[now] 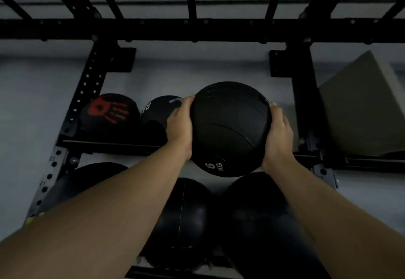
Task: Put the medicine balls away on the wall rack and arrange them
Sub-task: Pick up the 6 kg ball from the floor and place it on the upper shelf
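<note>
A black medicine ball marked 6 KG (230, 128) hangs in the air in front of the black wall rack (197, 30), over the right part of the upper shelf rail (109, 145). My left hand (180, 125) presses its left side and my right hand (277, 134) its right side. On the upper shelf, left of the held ball, sit a black ball with a red handprint (109, 114) and a black ball with white markings (158, 107). Three larger black balls rest on the lower shelf: (87, 182), (186, 224), (258, 219).
A grey padded block (361, 107) leans on the shelf to the right of the rack's right upright (304, 103). The perforated left upright (83, 94) slants down to the left. A light grey wall lies behind the rack.
</note>
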{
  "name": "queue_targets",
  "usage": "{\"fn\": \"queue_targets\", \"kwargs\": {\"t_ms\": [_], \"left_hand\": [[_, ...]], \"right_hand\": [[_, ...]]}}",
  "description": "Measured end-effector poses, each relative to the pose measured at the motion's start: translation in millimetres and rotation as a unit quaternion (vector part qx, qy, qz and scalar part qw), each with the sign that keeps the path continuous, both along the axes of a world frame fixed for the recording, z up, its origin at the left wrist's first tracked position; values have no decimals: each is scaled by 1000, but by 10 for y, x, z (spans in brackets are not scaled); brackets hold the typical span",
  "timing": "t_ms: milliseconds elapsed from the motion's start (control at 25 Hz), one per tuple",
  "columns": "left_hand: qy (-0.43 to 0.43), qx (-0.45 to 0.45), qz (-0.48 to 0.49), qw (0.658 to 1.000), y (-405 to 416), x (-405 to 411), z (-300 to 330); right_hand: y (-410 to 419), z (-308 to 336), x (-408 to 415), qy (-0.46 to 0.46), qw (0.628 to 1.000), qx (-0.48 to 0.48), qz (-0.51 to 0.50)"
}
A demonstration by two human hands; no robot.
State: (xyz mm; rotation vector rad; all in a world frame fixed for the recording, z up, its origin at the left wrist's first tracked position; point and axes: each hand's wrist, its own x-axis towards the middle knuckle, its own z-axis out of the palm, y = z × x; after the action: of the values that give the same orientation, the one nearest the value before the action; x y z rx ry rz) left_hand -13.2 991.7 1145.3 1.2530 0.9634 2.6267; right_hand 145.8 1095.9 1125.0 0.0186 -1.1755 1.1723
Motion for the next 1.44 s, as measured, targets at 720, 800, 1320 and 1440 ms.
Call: {"fn": "queue_targets", "kwargs": {"t_ms": [720, 800, 1320, 1440], "left_hand": [[35, 31, 38, 998, 2133, -1412, 1104], [45, 14, 61, 997, 2198, -1492, 1102], [191, -64, 247, 948, 2333, -1470, 881], [213, -78, 271, 935, 2309, -1442, 835]], "right_hand": [[2449, 1270, -1657, 29, 996, 72, 42], [2572, 1289, -1745, 7, 996, 69, 48], [2539, 1206, -1814, -111, 976, 155, -106], [2515, 1179, -1805, -105, 979, 146, -93]]}}
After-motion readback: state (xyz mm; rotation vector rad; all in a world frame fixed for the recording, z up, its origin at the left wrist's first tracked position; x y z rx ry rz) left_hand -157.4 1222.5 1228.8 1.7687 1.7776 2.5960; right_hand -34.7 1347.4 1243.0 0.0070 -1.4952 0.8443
